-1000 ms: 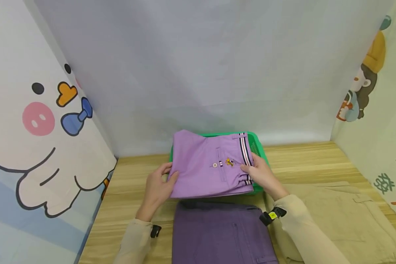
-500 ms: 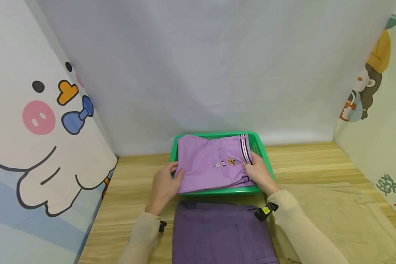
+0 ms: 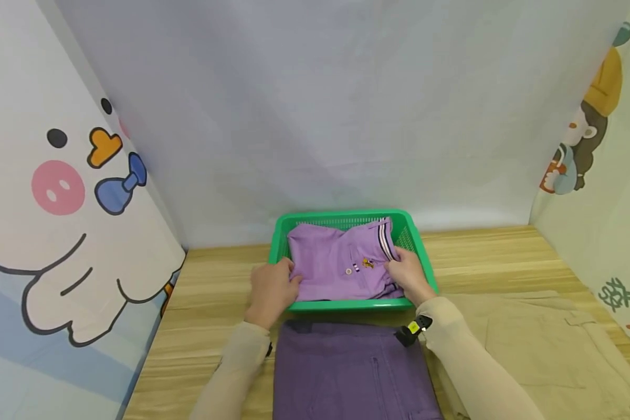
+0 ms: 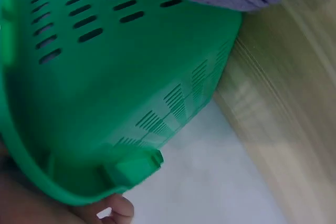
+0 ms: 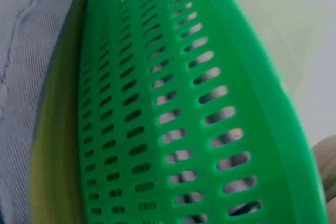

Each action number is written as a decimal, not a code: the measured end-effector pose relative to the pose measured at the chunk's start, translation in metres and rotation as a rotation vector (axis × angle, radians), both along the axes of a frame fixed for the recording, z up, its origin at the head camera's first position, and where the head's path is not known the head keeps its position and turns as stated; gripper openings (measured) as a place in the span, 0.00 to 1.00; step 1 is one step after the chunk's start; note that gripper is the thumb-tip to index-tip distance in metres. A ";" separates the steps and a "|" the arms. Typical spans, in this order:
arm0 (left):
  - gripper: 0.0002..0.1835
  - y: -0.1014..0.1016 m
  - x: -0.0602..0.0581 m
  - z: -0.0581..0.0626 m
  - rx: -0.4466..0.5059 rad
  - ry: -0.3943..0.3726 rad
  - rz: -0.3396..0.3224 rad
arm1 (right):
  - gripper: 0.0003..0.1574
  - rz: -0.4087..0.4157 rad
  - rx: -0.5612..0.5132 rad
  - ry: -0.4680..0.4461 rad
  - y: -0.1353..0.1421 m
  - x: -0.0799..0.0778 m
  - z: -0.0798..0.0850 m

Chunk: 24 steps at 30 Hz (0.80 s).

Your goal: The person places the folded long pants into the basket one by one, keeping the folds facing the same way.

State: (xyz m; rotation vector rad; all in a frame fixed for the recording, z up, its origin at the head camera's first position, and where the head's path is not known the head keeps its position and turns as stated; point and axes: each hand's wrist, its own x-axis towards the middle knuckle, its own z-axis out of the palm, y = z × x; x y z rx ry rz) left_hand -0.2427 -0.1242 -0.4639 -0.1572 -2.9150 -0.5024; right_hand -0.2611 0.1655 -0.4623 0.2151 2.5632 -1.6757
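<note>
Folded lilac trousers (image 3: 325, 261), with a striped waistband and a small embroidered patch, lie inside a green plastic basket (image 3: 346, 305). At their left edge my left hand (image 3: 273, 290) reaches over the rim and pinches the cloth, its thumb on top. My right hand (image 3: 409, 273) grips the waistband end on the right. In the left wrist view the basket's outer wall (image 4: 121, 72) hides most of my left hand (image 4: 47, 211). Perforated basket wall (image 5: 157, 103) fills the right wrist view, with a bit of my right hand (image 5: 328, 166) at the edge.
Dark purple folded trousers (image 3: 346, 373) lie on the wooden table (image 3: 220, 280) just in front of the basket. Beige trousers (image 3: 546, 356) are spread at the right, partly under my right forearm. A pale curtain (image 3: 346, 116) hangs behind the basket.
Both hands have lowered the lilac trousers from above the basket's rim down into it. The left hand has moved rightward, and more of the basket's rim shows now.
</note>
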 end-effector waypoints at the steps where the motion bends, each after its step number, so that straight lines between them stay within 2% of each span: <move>1: 0.12 0.001 0.000 0.000 -0.026 0.007 0.000 | 0.35 0.000 0.007 0.009 -0.001 0.000 0.000; 4: 0.14 0.001 -0.002 0.000 -0.093 0.040 -0.008 | 0.36 0.010 0.047 0.009 -0.001 0.001 -0.001; 7: 0.20 0.002 -0.004 0.002 -0.145 0.064 -0.013 | 0.42 0.035 0.103 -0.066 -0.001 0.000 0.001; 10: 0.19 0.003 -0.007 0.002 -0.177 0.079 -0.022 | 0.52 0.062 0.152 -0.159 -0.001 0.000 0.001; 12: 0.18 0.005 -0.008 0.002 -0.196 0.078 -0.049 | 0.53 0.079 0.184 -0.177 -0.001 0.000 0.001; 14: 0.18 0.008 -0.010 0.001 -0.242 0.072 -0.079 | 0.48 0.100 0.237 -0.168 -0.001 0.001 0.000; 16: 0.14 0.011 -0.013 0.001 -0.305 0.051 -0.100 | 0.38 0.132 0.324 -0.139 -0.002 0.002 0.000; 18: 0.08 0.013 -0.015 0.000 -0.374 0.013 -0.101 | 0.25 0.155 0.424 -0.116 -0.003 0.002 -0.001; 20: 0.04 0.016 -0.016 0.000 -0.431 -0.036 -0.090 | 0.19 0.166 0.500 -0.110 -0.004 0.002 -0.002; 22: 0.03 0.017 -0.017 0.000 -0.454 -0.074 -0.080 | 0.25 0.155 0.525 -0.117 -0.006 0.002 -0.003; 24: 0.04 0.018 -0.017 0.000 -0.432 -0.074 -0.075 | 0.35 0.117 0.514 -0.101 -0.007 0.001 -0.003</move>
